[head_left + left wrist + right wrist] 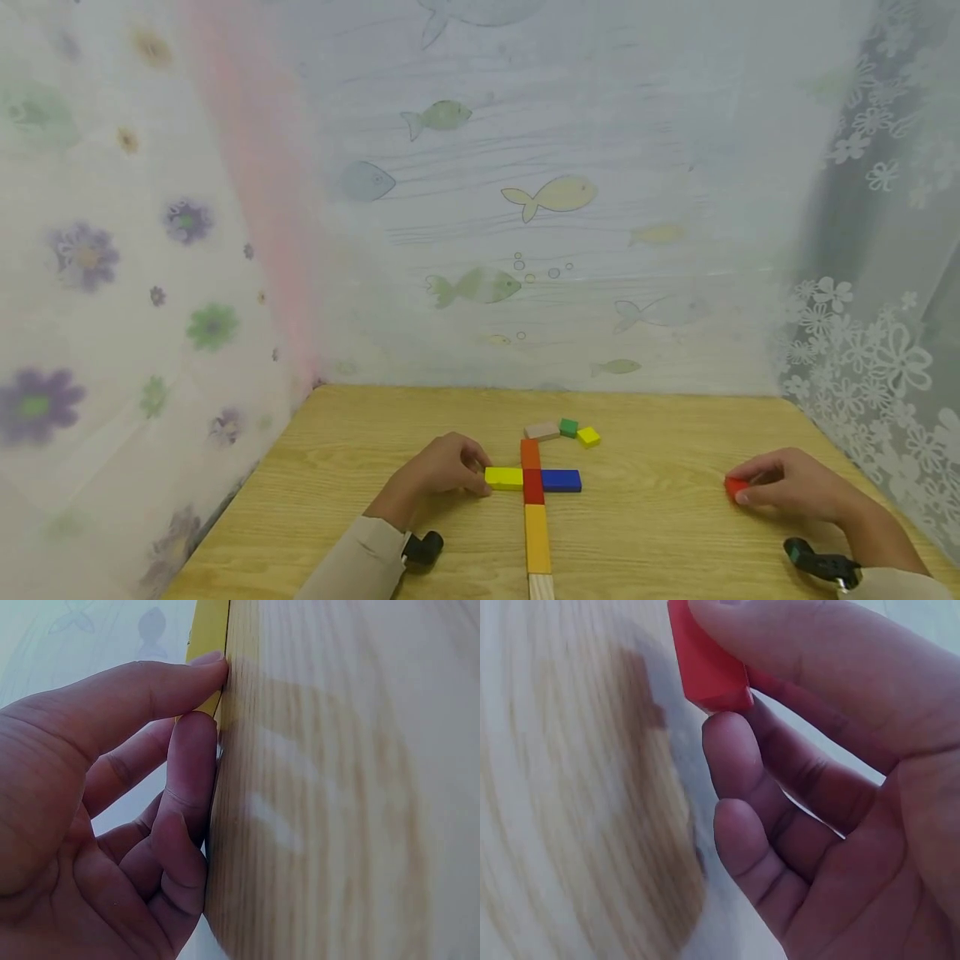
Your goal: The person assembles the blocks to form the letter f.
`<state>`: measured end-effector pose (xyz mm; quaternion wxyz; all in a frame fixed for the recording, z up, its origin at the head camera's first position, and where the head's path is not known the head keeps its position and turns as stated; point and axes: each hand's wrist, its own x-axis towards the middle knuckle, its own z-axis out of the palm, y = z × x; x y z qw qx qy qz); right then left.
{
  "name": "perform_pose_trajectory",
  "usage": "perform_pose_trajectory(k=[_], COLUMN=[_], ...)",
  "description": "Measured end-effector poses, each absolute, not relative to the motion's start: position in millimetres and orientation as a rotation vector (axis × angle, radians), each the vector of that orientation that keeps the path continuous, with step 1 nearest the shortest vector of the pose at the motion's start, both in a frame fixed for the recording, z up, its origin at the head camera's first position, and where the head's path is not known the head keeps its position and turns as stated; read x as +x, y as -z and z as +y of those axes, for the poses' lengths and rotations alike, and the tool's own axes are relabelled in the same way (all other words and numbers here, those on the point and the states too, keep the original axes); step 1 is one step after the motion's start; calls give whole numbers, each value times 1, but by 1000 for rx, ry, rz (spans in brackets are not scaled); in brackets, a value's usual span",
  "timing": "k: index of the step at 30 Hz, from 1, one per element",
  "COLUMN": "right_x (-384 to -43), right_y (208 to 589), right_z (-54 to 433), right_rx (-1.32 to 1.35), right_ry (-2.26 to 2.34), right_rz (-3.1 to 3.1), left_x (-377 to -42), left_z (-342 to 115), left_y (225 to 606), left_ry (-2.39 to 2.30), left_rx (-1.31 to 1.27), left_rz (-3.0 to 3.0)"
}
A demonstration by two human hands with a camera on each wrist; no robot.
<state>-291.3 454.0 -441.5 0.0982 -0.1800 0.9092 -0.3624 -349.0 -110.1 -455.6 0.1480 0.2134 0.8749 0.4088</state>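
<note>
A cross of wooden blocks lies flat on the table, with a dark red block [533,487] at its centre. Above that is an orange block [530,454], and to its right a blue block [561,481]. Its stem has a yellow-orange block [537,537] and a pale wood block [541,587] cut off by the frame. My left hand [450,468] pinches the outer end of the yellow block [504,477] that forms the left arm. Far to the right, my right hand [798,487] holds a red block [709,660] between thumb and fingers, close over the table.
Behind the cross lie a tan block [542,432], a small green block [568,427] and a small yellow block [588,437]. The wood-grain table [645,550] is bordered by a fish-print curtain [480,233] at the back and flowered curtains at the sides.
</note>
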Motion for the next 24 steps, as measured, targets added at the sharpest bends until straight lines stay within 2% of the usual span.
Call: perform_pose_trajectory(k=[24], right_x=[-315], right_y=[418], right_z=[395], right_rx=[-608], right_ry=[1241], right_rz=[2642], left_x=[-349], left_z=[-110], left_y=[458], left_ry=[-1186], left_rx=[594], left_rz=[2524])
